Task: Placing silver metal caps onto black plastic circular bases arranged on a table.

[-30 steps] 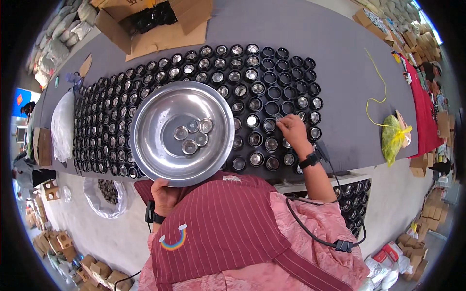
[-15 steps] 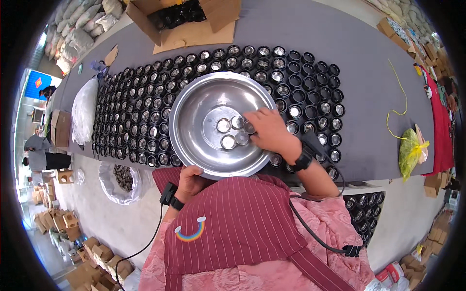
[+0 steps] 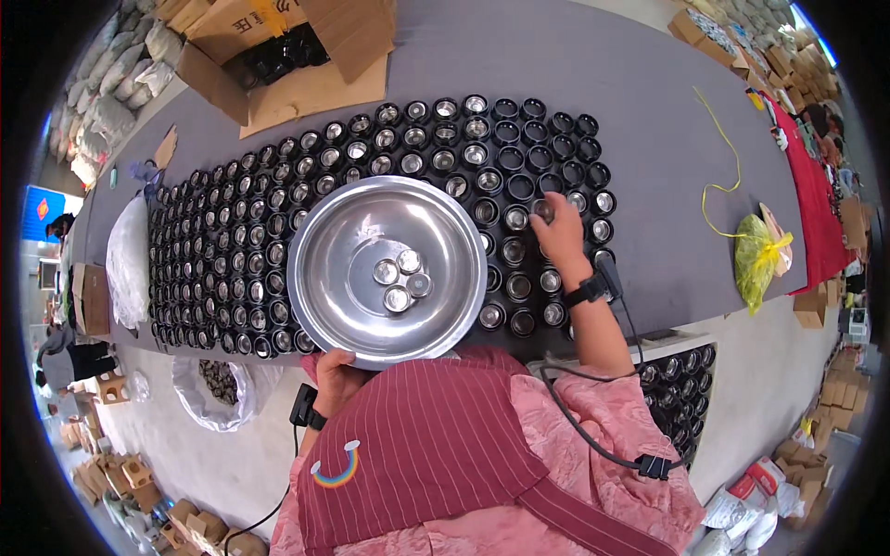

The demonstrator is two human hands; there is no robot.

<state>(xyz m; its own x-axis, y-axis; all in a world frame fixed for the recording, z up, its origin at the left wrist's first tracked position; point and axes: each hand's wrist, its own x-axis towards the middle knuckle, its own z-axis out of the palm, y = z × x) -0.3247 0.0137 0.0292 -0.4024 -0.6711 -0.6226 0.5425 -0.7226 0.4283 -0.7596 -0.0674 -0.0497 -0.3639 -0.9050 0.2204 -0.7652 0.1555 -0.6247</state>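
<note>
A wide steel basin [image 3: 320, 236] rests at the near side of the table, with several small round silver metal pieces [image 3: 397, 298] on its bottom. My left hand [image 3: 337, 378] grips the near rim, thumb on top. Over the rows at the right, my right hand [image 3: 562, 233] pinches a small round silver piece [image 3: 543, 211] between thumb and fingers. Beneath and around it stand rows of round black cups [image 3: 510, 159]. Many cups have a silver piece inside; several at the far right look all black.
An open cardboard box [image 3: 215, 83] with black parts stands at the back left. A white plastic bag [image 3: 128, 264] lies left of the rows. At right are a yellow-green bag [image 3: 753, 264] and string. Below the edge, a crate [image 3: 681, 394] holds more black cups.
My right hand has left the basin with one silver piece and moved right over the black cups. In the picture, basin and table have shifted left with my head's movement.
</note>
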